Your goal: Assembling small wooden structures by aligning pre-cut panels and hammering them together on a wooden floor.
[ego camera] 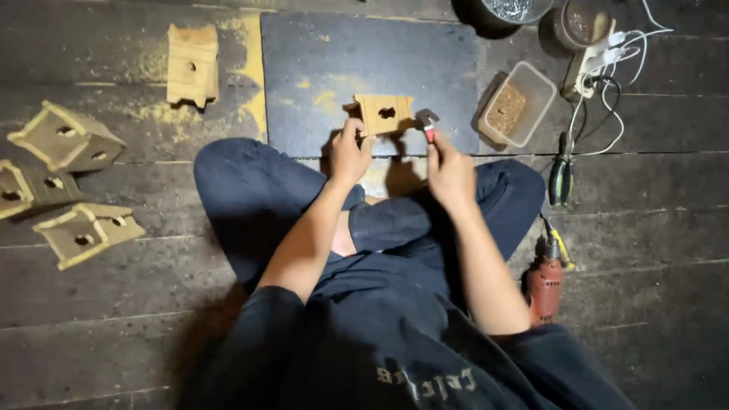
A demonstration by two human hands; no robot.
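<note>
I am sitting on the dark wood floor (661,228) with my legs crossed. My left hand (348,156) has its fingers closed around the left edge of a small wooden piece (386,113). I hold it up on its edge on the dark board (326,61) in front of my knees.

I think this wooden piece is light and stiff. It will not bend. It is thin, so it could crack near the hole if I hit it hard. The rough wood should not slip. The side edge, away from the hole, is a good place to hold it.

It is pale brown, almost a rectangle, with a dark hole in the middle and little notches along the bottom.

My right hand (449,171) has its fingers wrapped tight around a small hammer (427,124) with a red neck. Its metal head is just beside the right end of the wood.

Near me are a clear tub (519,103) with brown bits inside, black pliers (560,178), a red drill (544,282), and more wooden boxes (64,137) on my left.
</note>
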